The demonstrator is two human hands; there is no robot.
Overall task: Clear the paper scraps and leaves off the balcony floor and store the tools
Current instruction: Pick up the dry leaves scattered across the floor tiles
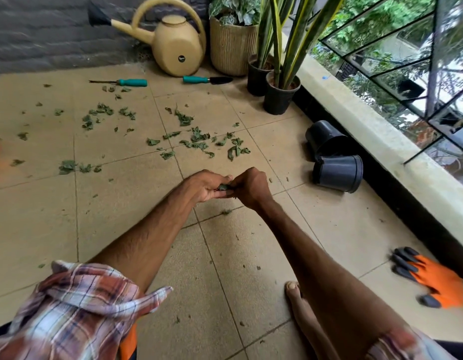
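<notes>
Both hands meet in the mid, just above the floor (126, 224). L hand (205, 187) has its grip curled round a small leaf bunch (223, 187), fingers under it. R hand (252, 189) touches the L one & its grip pinches the same bunch from the other side. Lots more green leaf bits (196, 141) lie spread on the floor past the hands, well apart from them. Far back, 2 tools w/ teal handles lie flat: a thin pointy tool (121, 82) on the left & a small trowel (208, 80) just beside the tan watering can (173, 45). 2 black pots (338, 174) lie tipped over by the low wall (368, 131) on the right. An orange glove (436, 280) w/ black claws lies near the R arm (316, 255). A bare foot (299, 305) rests on the floor under that arm.
</notes>
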